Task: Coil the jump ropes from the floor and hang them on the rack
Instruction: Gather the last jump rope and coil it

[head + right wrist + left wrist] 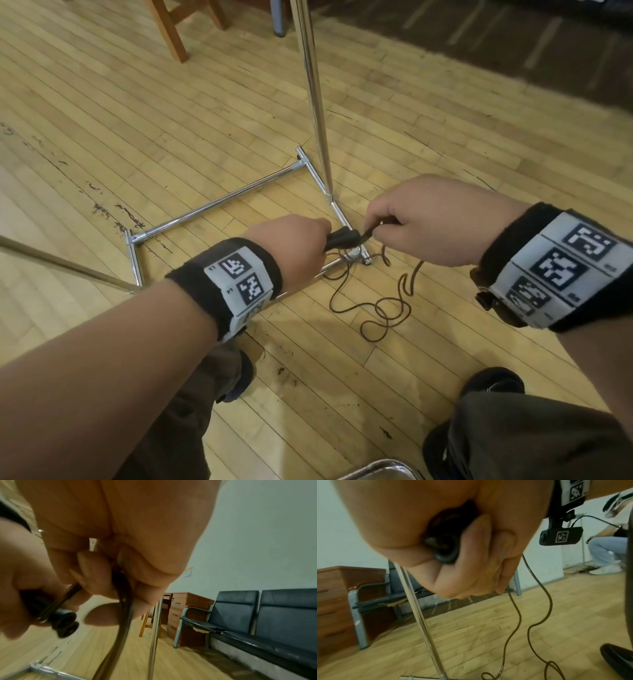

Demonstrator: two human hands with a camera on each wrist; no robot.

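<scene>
Jump rope [387, 305] mostly loose on floor [205, 120] beside rack [317, 102]; my left hand [291, 240] grips both handles [342, 240], right hand [428, 219] pinches cord; coiling just begun, next draw a loop

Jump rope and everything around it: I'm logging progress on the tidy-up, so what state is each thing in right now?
Jump rope handles: both held together, off the floor.
Left hand: grips the handles.
Right hand: pinches the cord beside the handles.
Rope cord: mostly uncoiled, in loose loops on the floor.
Rack: upright; no rope on the visible part.
Wooden floor: scuffed.
</scene>
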